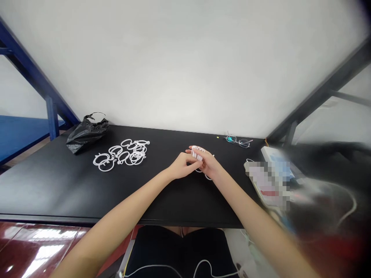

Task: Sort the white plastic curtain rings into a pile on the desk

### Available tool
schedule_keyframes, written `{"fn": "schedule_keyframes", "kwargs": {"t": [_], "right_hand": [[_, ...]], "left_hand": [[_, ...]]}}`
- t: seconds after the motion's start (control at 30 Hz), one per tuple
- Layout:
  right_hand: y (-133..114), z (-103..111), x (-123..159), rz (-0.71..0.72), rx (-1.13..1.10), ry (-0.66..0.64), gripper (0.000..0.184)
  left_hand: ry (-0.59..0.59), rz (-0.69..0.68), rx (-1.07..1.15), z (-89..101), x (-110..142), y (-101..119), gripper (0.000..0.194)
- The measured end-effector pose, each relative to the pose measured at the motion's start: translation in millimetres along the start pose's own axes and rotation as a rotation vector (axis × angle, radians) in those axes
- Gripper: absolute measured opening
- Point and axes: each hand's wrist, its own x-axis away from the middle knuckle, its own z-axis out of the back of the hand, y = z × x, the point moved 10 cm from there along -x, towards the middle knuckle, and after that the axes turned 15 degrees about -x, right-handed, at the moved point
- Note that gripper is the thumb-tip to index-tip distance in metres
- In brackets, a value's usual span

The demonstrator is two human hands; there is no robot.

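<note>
My left hand (182, 166) and my right hand (208, 162) meet above the middle of the black table (162, 197). Together they hold a white plastic ring (197, 154) with a ribbed part showing between my fingers. My fingers hide most of it, and its lower curve (207, 177) shows below my right hand. To the left, a loose pile of similar white plastic rings (124, 154) lies on the tabletop, apart from both hands.
A crumpled black plastic bag (87, 134) sits at the table's back left. Glasses (237, 141) lie at the back right. A pixelated stack of papers (268, 181) is at the right edge. Blue steel shelving (37, 81) stands at left.
</note>
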Motion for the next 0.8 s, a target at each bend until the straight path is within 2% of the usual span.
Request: {"fn": "schedule_keyframes", "kwargs": {"t": [0.07,0.17,0.4,0.47,0.57,0.6,0.67,0.8], "right_hand": [[3,3,0,-0.004,-0.016,0.043,0.026],[3,-1,1,0.031,-0.031,0.040,0.026],[-7,-14,4,0.199,0.074,-0.051,0.031],[-6,-20,2,0.159,0.120,-0.142,0.036],[-7,-36,6,0.074,0.156,-0.365,0.047],[-8,-39,8,0.056,0.152,-0.414,0.044],[-7,-35,9,0.012,0.149,-0.395,0.035],[4,-24,6,-0.069,0.056,-0.270,0.037]], "left_hand": [[-0.024,-0.035,-0.006,-1.4,-1,1,0.027],[-0.041,-0.049,0.050,-2.9,-4,1,0.028],[-0.058,0.081,0.447,-8.0,-9,-12,0.036],[-0.058,0.087,0.553,-4.0,-10,-14,0.038],[-0.116,0.084,0.738,0.9,-11,-15,0.045],[-0.144,0.094,0.795,1.7,-11,-16,0.046],[-0.196,0.119,0.885,2.1,-11,-18,0.047],[-0.207,0.137,0.939,4.1,-10,-22,0.042]]}}
